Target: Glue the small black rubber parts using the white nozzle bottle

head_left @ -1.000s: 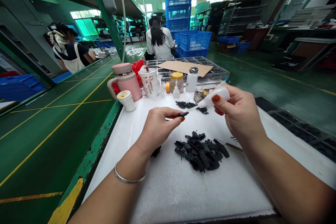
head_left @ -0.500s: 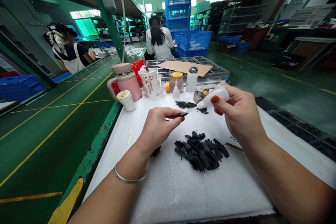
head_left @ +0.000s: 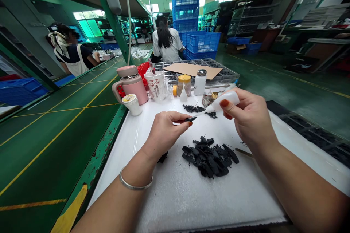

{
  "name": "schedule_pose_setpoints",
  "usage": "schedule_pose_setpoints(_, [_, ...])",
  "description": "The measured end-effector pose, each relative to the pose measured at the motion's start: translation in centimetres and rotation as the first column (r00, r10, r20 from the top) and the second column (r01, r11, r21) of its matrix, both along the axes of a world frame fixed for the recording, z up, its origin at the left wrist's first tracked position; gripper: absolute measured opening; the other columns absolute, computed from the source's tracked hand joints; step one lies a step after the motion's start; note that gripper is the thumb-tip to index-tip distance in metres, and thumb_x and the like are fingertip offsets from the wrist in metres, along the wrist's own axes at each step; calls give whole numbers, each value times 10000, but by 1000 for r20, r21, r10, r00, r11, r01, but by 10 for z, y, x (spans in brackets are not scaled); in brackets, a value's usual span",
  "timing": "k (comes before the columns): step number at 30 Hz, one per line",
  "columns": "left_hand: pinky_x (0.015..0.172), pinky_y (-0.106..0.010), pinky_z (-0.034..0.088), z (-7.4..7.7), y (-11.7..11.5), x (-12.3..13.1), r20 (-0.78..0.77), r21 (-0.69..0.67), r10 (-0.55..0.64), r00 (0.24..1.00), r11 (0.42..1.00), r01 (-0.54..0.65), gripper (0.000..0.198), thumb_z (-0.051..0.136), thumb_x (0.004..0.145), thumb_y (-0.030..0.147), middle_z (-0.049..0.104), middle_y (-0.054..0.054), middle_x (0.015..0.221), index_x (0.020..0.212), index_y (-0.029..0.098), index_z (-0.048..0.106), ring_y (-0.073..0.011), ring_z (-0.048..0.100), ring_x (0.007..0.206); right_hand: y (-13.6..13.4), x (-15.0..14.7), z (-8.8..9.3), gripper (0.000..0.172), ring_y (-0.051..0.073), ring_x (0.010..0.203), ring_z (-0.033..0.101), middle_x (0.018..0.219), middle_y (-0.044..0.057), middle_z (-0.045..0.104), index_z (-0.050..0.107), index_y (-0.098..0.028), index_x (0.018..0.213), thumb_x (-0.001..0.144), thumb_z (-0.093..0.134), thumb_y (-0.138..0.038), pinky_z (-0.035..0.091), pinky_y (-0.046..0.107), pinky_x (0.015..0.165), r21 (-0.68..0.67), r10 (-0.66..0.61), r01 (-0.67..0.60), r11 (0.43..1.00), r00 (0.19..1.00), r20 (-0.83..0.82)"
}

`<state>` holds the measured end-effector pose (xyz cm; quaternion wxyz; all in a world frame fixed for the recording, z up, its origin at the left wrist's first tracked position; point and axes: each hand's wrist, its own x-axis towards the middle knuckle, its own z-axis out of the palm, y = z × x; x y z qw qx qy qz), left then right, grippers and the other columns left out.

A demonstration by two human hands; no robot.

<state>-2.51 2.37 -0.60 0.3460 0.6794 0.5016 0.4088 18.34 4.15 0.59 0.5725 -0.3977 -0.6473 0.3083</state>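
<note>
Between the thumb and fingers of my left hand (head_left: 168, 128) is a small black plastic part (head_left: 191, 119). My right hand (head_left: 247, 116) is closed round a white squeeze bottle (head_left: 226, 101), tilted down to the left. Its thin nozzle (head_left: 203, 113) reaches to the black part; whether the tip touches cannot be made out. Below both hands, a pile of black parts (head_left: 210, 158) lies on the white work surface (head_left: 175, 200). Two heaps of tiny black pieces (head_left: 193, 109) sit behind the nozzle. Another dark part (head_left: 163, 157) is partly hidden by my left wrist.
A pink thermos (head_left: 133, 85), white tub (head_left: 132, 105), patterned cup (head_left: 154, 84), yellow-lidded jar (head_left: 184, 84) and white metal-capped bottle (head_left: 200, 83) line the back. A green conveyor belt (head_left: 62, 116) runs along the left. Two people sit farther off, near stacked blue crates (head_left: 186, 11).
My hands, the bottle and the black part hold almost the same place. The person in white ahead has shifted slightly.
</note>
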Motion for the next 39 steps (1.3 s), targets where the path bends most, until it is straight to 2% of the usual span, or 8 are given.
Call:
schedule_pose_setpoints(23, [690, -290, 528, 0, 1, -1, 22, 6, 4, 1000, 1000, -4, 233, 687, 752, 302, 756, -71, 897, 926, 169, 767, -197, 677, 792, 0, -1, 0, 272, 109, 569, 407, 692, 5, 517, 628, -190, 752, 776, 715, -446, 323, 269, 513, -51, -1, -2, 999, 998, -63])
schedule_pose_setpoints(26, [670, -287, 529, 0, 1, -1, 36, 5, 5, 999, 1000, -6, 228, 695, 743, 298, 755, -73, 895, 918, 173, 769, -192, 673, 773, 1, 0, 1, 270, 118, 574, 435, 685, 8, 520, 615, -198, 746, 786, 702, -450, 339, 267, 511, -80, 12, -21, 997, 993, -119])
schedule_pose_setpoints(28, [649, -283, 527, 1, 1, 0, 63, -22, 1, 998, 1000, 0, 232, 699, 738, 292, 754, -72, 874, 923, 170, 767, -180, 664, 741, 4, 0, 1, 246, 124, 590, 467, 690, 13, 529, 617, -203, 762, 807, 682, -436, 356, 257, 504, -144, 29, -62, 988, 975, -218])
schedule_pose_setpoints(31, [627, -264, 526, 1, 2, 0, 164, -107, -9, 986, 994, 27, 220, 710, 725, 262, 748, -65, 832, 910, 155, 761, -151, 642, 699, 9, 0, 0, 177, 123, 673, 541, 787, 20, 578, 614, -207, 797, 783, 715, -352, 391, 217, 495, -270, 22, -158, 950, 894, -447])
schedule_pose_setpoints(33, [630, -249, 526, 2, 2, 1, 245, -150, -19, 969, 987, 57, 192, 729, 701, 229, 741, -57, 814, 872, 144, 752, -133, 632, 688, 10, -3, 0, 237, 111, 745, 576, 886, 15, 605, 610, -210, 861, 694, 777, -214, 427, 185, 521, -340, 36, -266, 902, 830, -556])
schedule_pose_setpoints(36, [629, -233, 520, 4, 2, 0, 332, -180, -32, 943, 979, 97, 167, 760, 665, 204, 729, -48, 783, 812, 130, 731, -120, 628, 685, 7, -11, -4, 427, 75, 703, 563, 880, -16, 595, 592, -205, 899, 562, 803, -48, 458, 160, 566, -443, 98, -420, 792, 804, -586])
schedule_pose_setpoints(39, [605, -219, 506, 6, 2, -2, 391, -196, -37, 920, 973, 123, 173, 795, 627, 210, 708, -28, 732, 749, 126, 704, -105, 614, 647, 2, -20, -11, 378, 63, 643, 534, 786, -37, 573, 591, -198, 881, 589, 817, -113, 456, 168, 572, -534, 185, -494, 687, 829, -528])
